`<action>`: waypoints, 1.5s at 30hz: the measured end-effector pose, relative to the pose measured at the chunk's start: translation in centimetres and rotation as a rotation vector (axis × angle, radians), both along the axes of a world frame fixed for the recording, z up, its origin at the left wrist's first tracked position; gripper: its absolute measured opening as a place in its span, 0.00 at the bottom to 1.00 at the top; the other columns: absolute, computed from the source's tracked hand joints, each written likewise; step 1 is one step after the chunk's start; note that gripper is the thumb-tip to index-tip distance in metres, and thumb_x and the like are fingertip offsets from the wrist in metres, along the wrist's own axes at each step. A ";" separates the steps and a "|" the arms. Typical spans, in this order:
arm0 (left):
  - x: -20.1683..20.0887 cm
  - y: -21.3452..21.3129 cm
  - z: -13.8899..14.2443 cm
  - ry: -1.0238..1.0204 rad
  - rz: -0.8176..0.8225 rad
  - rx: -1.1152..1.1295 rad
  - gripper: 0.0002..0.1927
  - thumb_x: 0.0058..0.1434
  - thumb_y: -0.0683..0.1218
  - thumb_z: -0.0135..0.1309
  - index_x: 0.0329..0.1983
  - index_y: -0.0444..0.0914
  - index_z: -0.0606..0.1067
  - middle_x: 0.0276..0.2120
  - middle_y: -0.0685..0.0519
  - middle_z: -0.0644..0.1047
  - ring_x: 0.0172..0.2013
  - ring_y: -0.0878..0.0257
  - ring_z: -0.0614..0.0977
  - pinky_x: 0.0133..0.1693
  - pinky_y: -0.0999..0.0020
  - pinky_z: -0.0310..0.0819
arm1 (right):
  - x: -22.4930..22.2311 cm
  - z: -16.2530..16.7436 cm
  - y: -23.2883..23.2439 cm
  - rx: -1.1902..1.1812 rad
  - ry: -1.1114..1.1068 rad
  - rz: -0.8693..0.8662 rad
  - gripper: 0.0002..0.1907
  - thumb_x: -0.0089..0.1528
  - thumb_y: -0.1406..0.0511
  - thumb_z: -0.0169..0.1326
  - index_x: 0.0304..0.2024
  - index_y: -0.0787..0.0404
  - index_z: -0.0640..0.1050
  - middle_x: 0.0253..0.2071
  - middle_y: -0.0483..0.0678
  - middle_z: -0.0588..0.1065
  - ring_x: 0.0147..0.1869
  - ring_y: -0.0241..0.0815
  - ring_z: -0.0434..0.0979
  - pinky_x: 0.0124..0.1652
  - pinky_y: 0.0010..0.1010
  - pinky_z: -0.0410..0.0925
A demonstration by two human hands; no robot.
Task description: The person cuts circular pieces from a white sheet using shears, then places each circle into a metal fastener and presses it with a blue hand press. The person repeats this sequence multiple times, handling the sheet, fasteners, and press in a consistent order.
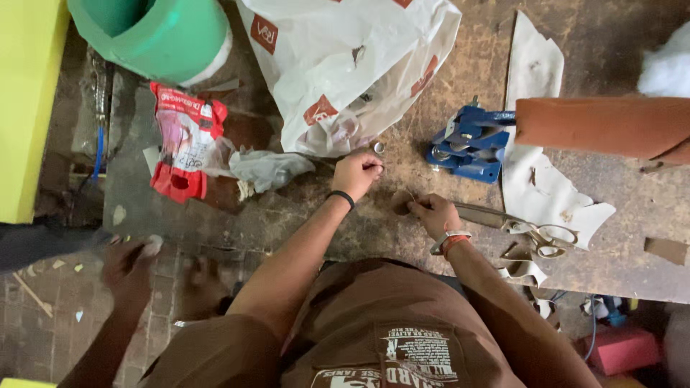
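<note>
Dim, soft overhead light; faint shadows, slight blur, mild edge distortion.

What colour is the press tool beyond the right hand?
Blue press tool, clearest in the head view.

Worn brown worktable (632, 194), stained and scuffed, brick-paved floor (43, 302) below, yellow panel (25, 100) at left

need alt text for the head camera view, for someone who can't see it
Seen from above, a person's left hand pinches a small item beside a white plastic bag while the right hand presses a small round brown piece onto a worn workbench. Scissors and a blue metal tool lie nearby.
</note>
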State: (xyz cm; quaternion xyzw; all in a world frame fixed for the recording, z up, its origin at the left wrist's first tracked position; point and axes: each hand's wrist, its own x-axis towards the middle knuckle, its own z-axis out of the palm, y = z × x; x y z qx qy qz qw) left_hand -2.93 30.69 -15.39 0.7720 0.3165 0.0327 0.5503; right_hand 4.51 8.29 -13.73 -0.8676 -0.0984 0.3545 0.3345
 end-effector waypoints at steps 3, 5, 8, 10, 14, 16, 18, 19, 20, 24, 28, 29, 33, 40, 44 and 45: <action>-1.1 -1.3 0.2 -0.007 -0.032 -0.174 0.07 0.58 0.47 0.62 0.40 0.44 0.83 0.34 0.50 0.85 0.34 0.57 0.87 0.37 0.64 0.82 | 0.1 0.1 0.1 -0.026 0.181 -0.083 0.15 0.62 0.57 0.63 0.43 0.62 0.83 0.34 0.49 0.82 0.33 0.37 0.77 0.35 0.32 0.71; -1.9 -2.9 0.5 -0.053 -0.149 0.116 0.07 0.55 0.47 0.65 0.37 0.44 0.85 0.35 0.52 0.85 0.36 0.58 0.87 0.40 0.64 0.81 | 0.3 0.1 0.3 -0.019 0.195 -0.073 0.15 0.63 0.58 0.63 0.43 0.63 0.83 0.35 0.49 0.83 0.34 0.37 0.79 0.36 0.31 0.72; -2.3 -5.1 1.1 0.046 -0.125 0.108 0.06 0.56 0.46 0.65 0.36 0.43 0.86 0.37 0.49 0.83 0.36 0.56 0.86 0.41 0.62 0.80 | 0.5 -0.2 0.4 0.119 0.243 -0.087 0.14 0.63 0.61 0.60 0.44 0.64 0.82 0.37 0.48 0.84 0.36 0.34 0.82 0.37 0.30 0.75; -2.3 -6.1 1.3 0.108 -0.089 0.062 0.08 0.58 0.48 0.64 0.40 0.43 0.85 0.37 0.51 0.85 0.38 0.58 0.87 0.41 0.63 0.81 | 0.9 -0.4 0.3 0.140 0.215 -0.055 0.13 0.62 0.62 0.60 0.44 0.65 0.83 0.38 0.48 0.84 0.38 0.34 0.83 0.39 0.29 0.75; -2.2 -7.4 1.6 0.120 -0.041 0.136 0.17 0.56 0.50 0.67 0.46 0.40 0.80 0.39 0.48 0.84 0.40 0.56 0.86 0.42 0.61 0.81 | 1.4 -0.5 0.2 0.104 0.177 0.024 0.13 0.62 0.64 0.60 0.45 0.66 0.83 0.38 0.50 0.84 0.38 0.37 0.83 0.41 0.31 0.74; -2.2 -7.8 1.8 0.114 -0.013 0.174 0.20 0.56 0.49 0.66 0.50 0.40 0.79 0.40 0.47 0.83 0.40 0.54 0.85 0.42 0.59 0.80 | 1.6 -0.2 0.4 0.144 0.221 0.023 0.12 0.62 0.65 0.59 0.45 0.66 0.83 0.38 0.51 0.84 0.39 0.38 0.83 0.41 0.32 0.76; -2.1 -8.1 1.9 0.197 -0.024 0.169 0.20 0.59 0.50 0.64 0.53 0.41 0.78 0.41 0.46 0.83 0.40 0.53 0.85 0.42 0.58 0.81 | 1.7 0.2 0.6 0.178 0.257 0.024 0.12 0.62 0.65 0.60 0.44 0.67 0.83 0.39 0.51 0.84 0.39 0.37 0.84 0.42 0.31 0.77; -2.1 -8.2 2.0 0.283 -0.048 0.139 0.19 0.62 0.52 0.61 0.55 0.43 0.78 0.41 0.46 0.83 0.39 0.53 0.85 0.42 0.58 0.81 | 1.8 0.6 0.6 0.138 0.240 0.046 0.13 0.62 0.64 0.60 0.44 0.66 0.83 0.39 0.50 0.84 0.40 0.37 0.83 0.42 0.31 0.76; -2.1 -8.4 2.0 0.370 -0.074 0.107 0.18 0.66 0.53 0.59 0.57 0.44 0.78 0.41 0.46 0.83 0.39 0.53 0.85 0.43 0.58 0.82 | 1.8 1.0 0.7 0.097 0.225 0.068 0.13 0.62 0.62 0.61 0.44 0.65 0.83 0.39 0.49 0.83 0.40 0.36 0.83 0.42 0.31 0.75; -2.1 -8.9 2.1 0.219 -0.005 0.162 0.16 0.63 0.51 0.60 0.51 0.40 0.80 0.45 0.46 0.82 0.42 0.53 0.84 0.45 0.58 0.81 | 1.9 2.0 0.9 0.070 0.231 0.075 0.13 0.63 0.62 0.62 0.43 0.66 0.83 0.38 0.49 0.83 0.40 0.37 0.82 0.42 0.31 0.74; -1.8 -8.5 1.9 0.184 -0.089 0.247 0.15 0.61 0.46 0.60 0.52 0.40 0.81 0.48 0.42 0.79 0.42 0.49 0.83 0.46 0.56 0.79 | 1.8 1.5 1.1 0.145 0.292 0.031 0.11 0.63 0.64 0.60 0.43 0.65 0.83 0.37 0.49 0.83 0.39 0.36 0.83 0.42 0.30 0.76; -1.7 -8.4 1.9 0.171 -0.128 0.287 0.15 0.61 0.45 0.61 0.52 0.40 0.81 0.49 0.41 0.79 0.42 0.47 0.82 0.46 0.55 0.78 | 1.7 1.3 1.1 0.195 0.325 -0.013 0.10 0.63 0.64 0.60 0.42 0.65 0.83 0.37 0.48 0.83 0.39 0.35 0.83 0.42 0.30 0.76; -1.2 -7.3 2.0 0.192 -0.110 0.087 0.16 0.58 0.47 0.62 0.51 0.44 0.82 0.46 0.46 0.82 0.44 0.52 0.85 0.48 0.60 0.79 | 1.3 1.1 1.2 0.186 0.213 -0.029 0.09 0.64 0.65 0.60 0.42 0.65 0.84 0.35 0.47 0.83 0.36 0.33 0.79 0.38 0.30 0.73; -1.1 -6.7 2.0 0.190 -0.148 0.123 0.16 0.56 0.48 0.64 0.49 0.45 0.82 0.44 0.44 0.83 0.43 0.50 0.85 0.47 0.58 0.79 | 1.3 2.1 1.5 0.150 0.273 -0.118 0.09 0.63 0.64 0.60 0.42 0.62 0.84 0.33 0.47 0.81 0.33 0.34 0.76 0.34 0.31 0.71; -0.9 -6.7 2.0 0.224 -0.190 0.165 0.17 0.56 0.48 0.64 0.49 0.44 0.82 0.45 0.44 0.82 0.44 0.49 0.84 0.47 0.56 0.79 | 1.0 1.8 1.5 0.145 0.190 -0.091 0.08 0.63 0.64 0.61 0.42 0.62 0.84 0.33 0.47 0.81 0.34 0.33 0.77 0.37 0.29 0.71; -0.9 -6.7 2.0 0.195 -0.203 0.181 0.17 0.56 0.47 0.64 0.49 0.44 0.82 0.45 0.44 0.82 0.44 0.48 0.84 0.47 0.55 0.79 | 1.1 1.6 1.5 0.176 0.159 -0.092 0.08 0.63 0.65 0.61 0.41 0.63 0.83 0.34 0.45 0.82 0.35 0.32 0.79 0.38 0.27 0.73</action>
